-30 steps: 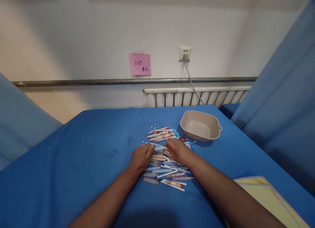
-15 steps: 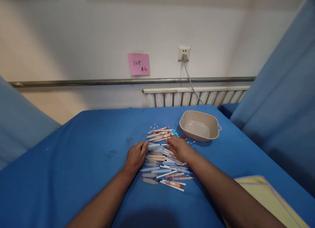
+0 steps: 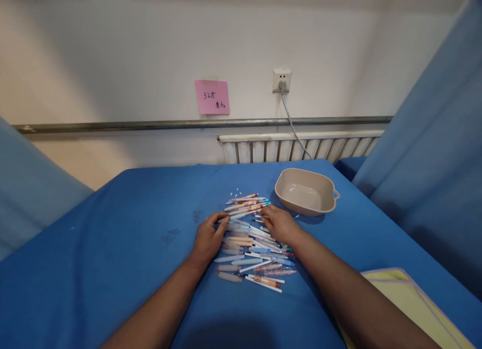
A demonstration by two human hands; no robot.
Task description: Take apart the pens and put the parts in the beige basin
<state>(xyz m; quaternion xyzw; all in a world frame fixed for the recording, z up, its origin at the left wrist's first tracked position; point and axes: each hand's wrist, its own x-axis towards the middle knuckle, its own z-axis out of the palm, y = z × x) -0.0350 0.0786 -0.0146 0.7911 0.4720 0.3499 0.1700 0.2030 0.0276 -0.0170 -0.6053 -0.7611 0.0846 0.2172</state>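
Many pens and pen parts [image 3: 241, 261] lie in a loose heap on the blue cloth, with white tubes, pale blue and grey barrels, and patterned orange ones. At the heap's left edge, my left hand [image 3: 209, 236] closes thumb and fingers on the end of a pale blue pen [image 3: 239, 216]. Across the heap, my right hand [image 3: 280, 224] has its fingers curled together just right of that pen. Whatever lies between its fingertips is hidden. A row of orange and white pens [image 3: 246, 205] lies just beyond both hands.
A beige plastic basin [image 3: 306, 192] stands behind the right hand. A folded yellow cloth [image 3: 402, 299] lies at front right. Small white bits [image 3: 236, 193] are behind the pens. Blue curtains [image 3: 433, 138] hang on both sides; a wall with a rail [image 3: 150, 124] is behind.
My right hand has shifted slightly right and up, away from the left hand. The left fingers have loosened a little, and the pale blue pen now shows more clearly between the hands.
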